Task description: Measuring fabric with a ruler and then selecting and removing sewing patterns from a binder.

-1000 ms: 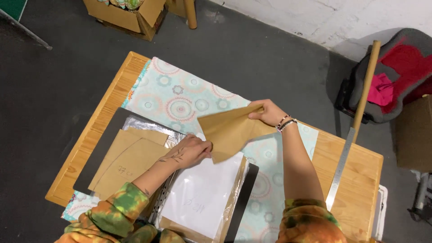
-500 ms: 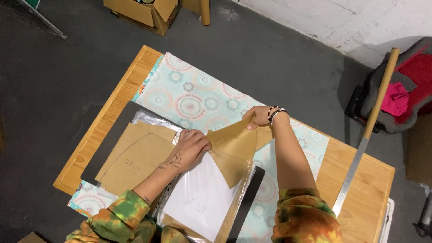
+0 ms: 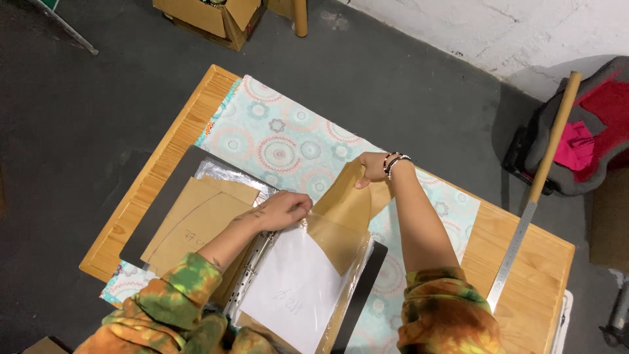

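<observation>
A: Grip first. Right hand (image 3: 373,169) pinches the far corner of the brown paper pattern piece (image 3: 344,219), fingers closed on its edge, lifting that end off the fabric.

B: And the left hand (image 3: 285,208)?

A: Fingers curled, pressing at the mouth of the clear plastic sleeve (image 3: 308,288). It looks to be holding the sleeve's opening; whether it actually pinches the plastic I cannot tell. The near part of the brown piece sits inside the sleeve, over a white sheet (image 3: 291,292); the far part sticks out toward the right hand.

B: Why the tilt?

A: Judgement: one hand steadies the pocket so the paper can slide along it without buckling.

B: Surroundings?

A: Sleeve belongs to an open ring binder (image 3: 252,262). Left of it, more brown pattern pieces (image 3: 196,223) lie on the binder's left page. Beneath all this, patterned pale-blue fabric (image 3: 288,141) spreads over the wooden table (image 3: 531,262). A metal ruler (image 3: 514,255) lies at the right, well apart.
</observation>
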